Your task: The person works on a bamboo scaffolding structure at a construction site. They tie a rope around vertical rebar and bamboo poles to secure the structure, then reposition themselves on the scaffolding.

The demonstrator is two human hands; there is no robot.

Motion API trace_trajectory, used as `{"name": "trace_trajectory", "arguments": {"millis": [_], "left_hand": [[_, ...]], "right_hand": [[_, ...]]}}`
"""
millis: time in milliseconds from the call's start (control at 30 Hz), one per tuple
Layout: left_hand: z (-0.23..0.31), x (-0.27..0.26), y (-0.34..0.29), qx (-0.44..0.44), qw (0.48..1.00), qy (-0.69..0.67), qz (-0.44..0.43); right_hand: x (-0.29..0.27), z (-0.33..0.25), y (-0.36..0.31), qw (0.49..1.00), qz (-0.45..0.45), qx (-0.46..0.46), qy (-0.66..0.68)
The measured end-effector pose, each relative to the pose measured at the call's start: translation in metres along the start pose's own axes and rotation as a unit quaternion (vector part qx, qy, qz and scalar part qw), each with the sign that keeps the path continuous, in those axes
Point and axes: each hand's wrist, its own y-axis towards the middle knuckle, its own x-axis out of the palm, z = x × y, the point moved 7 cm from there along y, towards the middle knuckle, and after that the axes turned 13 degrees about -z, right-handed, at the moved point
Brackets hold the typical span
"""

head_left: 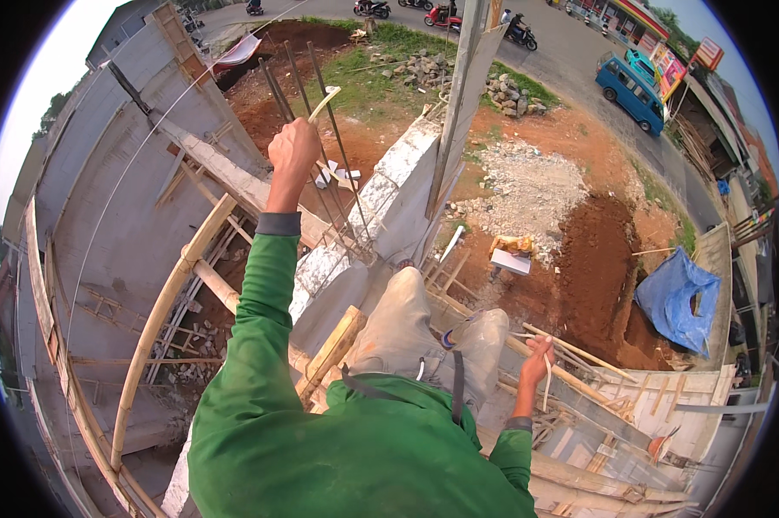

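My left hand (292, 155) is raised in a closed fist, with a pale curved strip (324, 102) sticking out at its top. Upright steel rods (341, 143) rise right beside that fist from the end of the rough white block wall (398, 168). Lower down on the right, my right hand (536, 354) holds another thin pale strip (546, 388) by the thumb, its fingers only partly curled. I cannot tell what the strips are made of. My bent knees are between the hands, high above the ground.
Bamboo poles (152, 345) frame a drop on the left. A tall timber post (458, 104) stands beyond the wall. Far below, a person in yellow carries a white block-like piece (511, 262). A blue tarp (678, 298) hangs at right; a blue van (631, 91) is on the road.
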Motion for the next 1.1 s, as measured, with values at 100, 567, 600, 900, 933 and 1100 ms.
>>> {"name": "trace_trajectory", "arguments": {"millis": [100,567,600,900,933,1100], "left_hand": [[0.009,-0.007,0.003,-0.025,0.978,-0.175,-0.107],[0.06,-0.088,0.168,0.09,0.959,-0.251,0.092],[0.071,-0.096,0.172,0.11,0.96,-0.236,0.103],[0.268,-0.069,0.026,0.455,0.878,-0.145,0.026],[0.282,-0.058,-0.007,0.471,0.866,-0.167,0.014],[0.3,0.021,-0.171,0.5,0.833,-0.214,-0.103]], "right_hand": [[0.033,-0.043,0.003,0.999,-0.029,-0.03,0.01],[0.0,-0.03,-0.052,0.999,-0.003,-0.015,0.029],[-0.006,-0.025,-0.056,1.0,0.002,-0.013,0.025],[-0.009,-0.077,-0.03,1.0,-0.013,-0.022,0.002],[-0.003,-0.097,-0.023,0.999,-0.012,-0.041,-0.001],[0.032,-0.217,-0.028,0.984,-0.057,-0.167,-0.04]]}}
